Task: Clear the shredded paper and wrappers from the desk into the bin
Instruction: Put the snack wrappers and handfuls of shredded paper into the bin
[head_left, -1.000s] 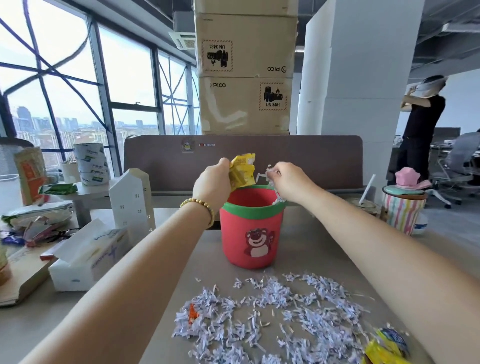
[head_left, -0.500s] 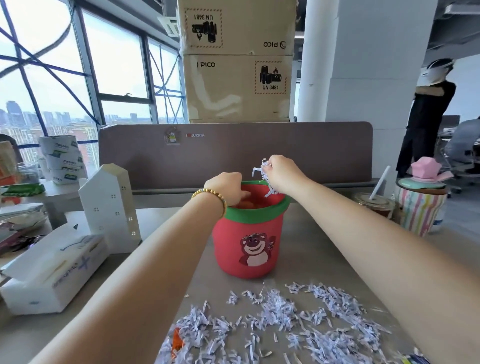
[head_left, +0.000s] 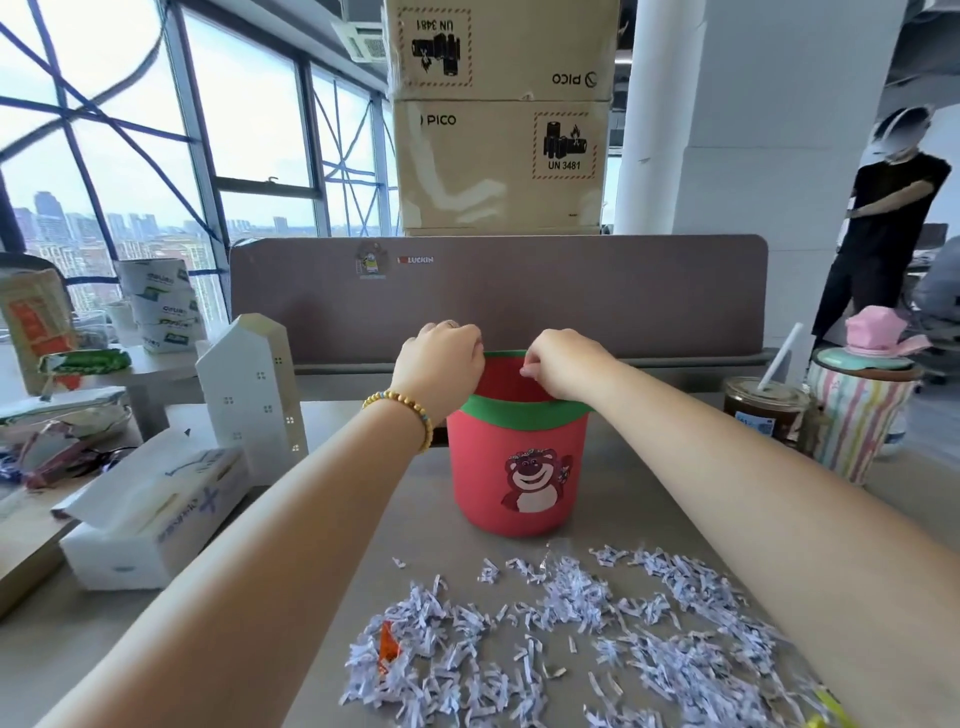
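Both my hands are over the mouth of the red bin (head_left: 514, 467) at centre frame; the bin stands upright on the grey desk (head_left: 332, 561), green rim on top, bear picture facing me. My left hand (head_left: 439, 366), bead bracelet on the wrist, hangs at the left of the rim with fingers curled downward; nothing visible in it. My right hand (head_left: 563, 369) is at the right of the rim, fingers bent inward; whether it holds anything I cannot tell. The shredded paper (head_left: 571, 639) lies scattered across the lower frame, in front of the bin; an orange wrapper (head_left: 388, 647) sits in the pile at lower left; a yellow wrapper (head_left: 826, 709) at the lower right edge.
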